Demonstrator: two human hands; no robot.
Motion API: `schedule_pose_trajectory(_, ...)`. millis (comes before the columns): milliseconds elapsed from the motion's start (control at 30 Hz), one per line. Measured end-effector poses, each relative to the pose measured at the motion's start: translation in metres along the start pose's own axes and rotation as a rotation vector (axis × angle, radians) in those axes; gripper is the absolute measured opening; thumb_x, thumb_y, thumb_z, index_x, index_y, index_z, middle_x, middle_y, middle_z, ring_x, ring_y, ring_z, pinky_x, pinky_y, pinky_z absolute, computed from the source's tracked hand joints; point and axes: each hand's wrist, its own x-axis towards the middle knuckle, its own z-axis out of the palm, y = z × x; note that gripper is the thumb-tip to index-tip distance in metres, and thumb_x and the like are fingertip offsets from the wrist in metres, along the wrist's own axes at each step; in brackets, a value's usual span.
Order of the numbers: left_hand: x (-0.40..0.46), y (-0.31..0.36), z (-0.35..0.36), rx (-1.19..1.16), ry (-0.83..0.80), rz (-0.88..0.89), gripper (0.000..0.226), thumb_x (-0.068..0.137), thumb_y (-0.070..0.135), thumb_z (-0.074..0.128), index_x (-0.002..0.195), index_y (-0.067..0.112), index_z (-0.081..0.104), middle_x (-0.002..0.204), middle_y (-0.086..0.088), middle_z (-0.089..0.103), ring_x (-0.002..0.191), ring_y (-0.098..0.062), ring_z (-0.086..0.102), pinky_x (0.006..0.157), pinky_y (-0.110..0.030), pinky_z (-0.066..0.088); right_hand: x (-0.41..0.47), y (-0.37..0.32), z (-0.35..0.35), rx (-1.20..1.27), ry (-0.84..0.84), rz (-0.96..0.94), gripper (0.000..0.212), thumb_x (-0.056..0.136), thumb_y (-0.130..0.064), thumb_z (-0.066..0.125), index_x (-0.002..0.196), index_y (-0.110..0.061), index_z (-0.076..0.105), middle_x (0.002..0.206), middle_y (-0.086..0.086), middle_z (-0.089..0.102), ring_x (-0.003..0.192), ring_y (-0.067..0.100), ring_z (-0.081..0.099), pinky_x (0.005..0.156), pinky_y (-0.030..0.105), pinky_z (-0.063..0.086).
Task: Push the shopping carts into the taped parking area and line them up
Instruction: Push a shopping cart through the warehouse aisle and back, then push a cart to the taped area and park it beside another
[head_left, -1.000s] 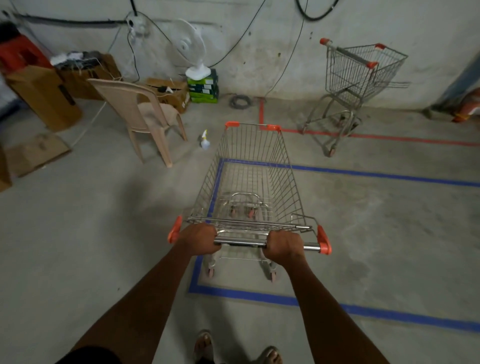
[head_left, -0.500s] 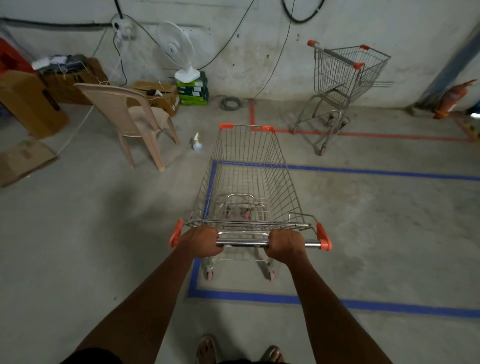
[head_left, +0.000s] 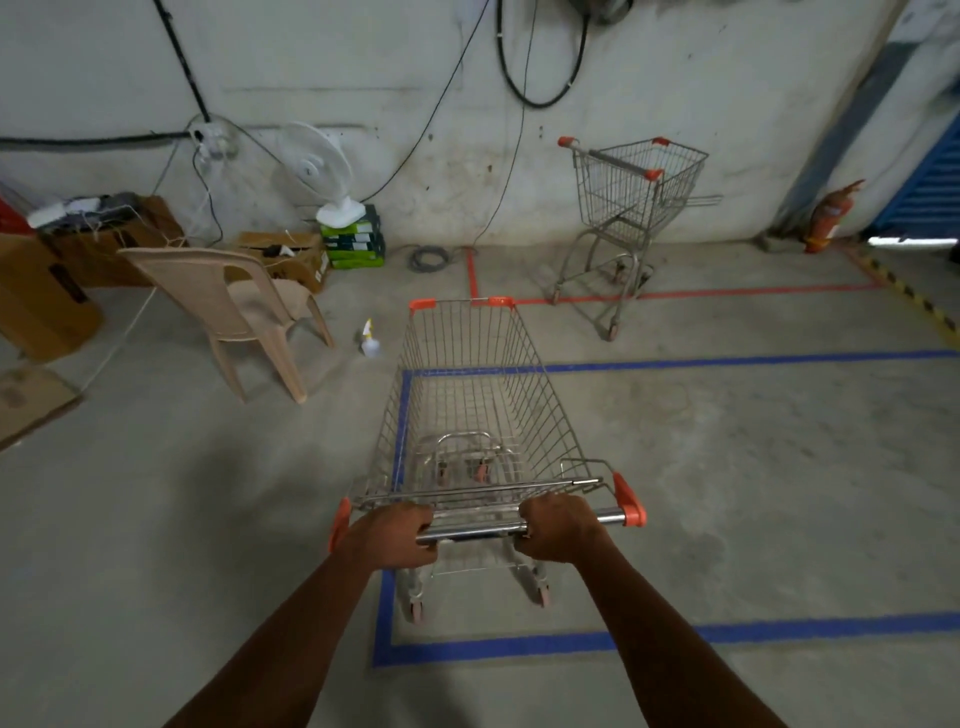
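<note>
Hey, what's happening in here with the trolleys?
A person is pushing a shopping cart, left hand and right hand both gripping its handle bar. It stands along the left side of the blue taped box. A second cart waits by the wall, straddling a red tape line.

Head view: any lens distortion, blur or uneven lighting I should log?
Head view: wide-angle bending bows the blue tape and tilts the far cart; corners darken; a soft shadow lies left of the near cart; both are sharp, and no glare shows.
</note>
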Motion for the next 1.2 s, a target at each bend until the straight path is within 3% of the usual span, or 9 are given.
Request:
schedule_pose_trajectory(167,0.026,0.012,-0.018,0.003,0.18,0.178,0.055,0.073,0.085,0.057,0.085,0.033,0.046,0.081,0.012,0.056,0.071,-0.007,0.055,0.063,-0.035,0.052,-0.013,0.006,-0.012,0.006,0.265,-0.134,0.056,0.087,-0.08,0.04,0.084,-0.028,0.06,0.079,-0.007,0.062,0.072,0.011,0.056,0.069,0.029,0.038)
schedule_pose_trajectory(300,0.068,0.057,-0.042,-0.007,0.339,0.283,0.035,0.092,0.063,0.053,0.087,0.029,0.048,0.081,0.013,0.054,0.07,-0.007,0.052,0.06,-0.03,0.042,-0.018,0.03,-0.026,-0.014,0.369,-0.049,0.051,0.096,-0.071,0.034,0.094,-0.027,0.06,0.095,-0.003,0.063,0.088,0.017,0.056,0.082,0.038,0.043)
schedule_pose_trajectory(467,0.132,0.14,-0.058,-0.132,0.543,0.318,0.021,0.095,0.041,0.058,0.083,0.028,0.045,0.078,0.011,0.054,0.069,-0.011,0.051,0.061,-0.032,0.044,-0.014,0.098,-0.04,-0.066,0.482,0.06,0.035,0.104,-0.047,0.036,0.092,-0.023,0.059,0.089,0.0,0.061,0.084,0.024,0.056,0.076,0.04,0.041)
schedule_pose_trajectory(667,0.231,0.242,-0.076,-0.091,0.6,0.384,0.023,0.094,0.037,0.059,0.083,0.025,0.044,0.076,0.009,0.053,0.067,-0.01,0.048,0.059,-0.026,0.035,-0.016,0.224,-0.057,-0.063,0.5,0.135,0.033,0.106,-0.043,0.035,0.089,-0.023,0.056,0.084,0.001,0.059,0.079,0.025,0.055,0.072,0.041,0.041)
schedule_pose_trajectory(900,0.347,0.339,-0.101,-0.081,0.611,0.367,0.023,0.094,0.038,0.058,0.083,0.026,0.043,0.075,0.008,0.052,0.07,-0.013,0.05,0.062,-0.032,0.044,-0.019,0.376,-0.077,-0.068,0.421,0.144,0.02,0.098,-0.035,0.044,0.09,-0.022,0.057,0.083,0.0,0.059,0.076,0.025,0.055,0.07,0.039,0.04)
schedule_pose_trajectory(1200,0.476,0.387,-0.169,-0.038,0.663,0.315,0.022,0.094,0.036,0.059,0.084,0.025,0.043,0.074,0.007,0.051,0.068,-0.014,0.049,0.06,-0.028,0.035,0.073,0.517,-0.115,-0.085,0.394,0.2,0.011,0.085,-0.028,0.054,0.09,-0.02,0.058,0.083,0.001,0.06,0.077,0.026,0.056,0.073,0.041,0.041)
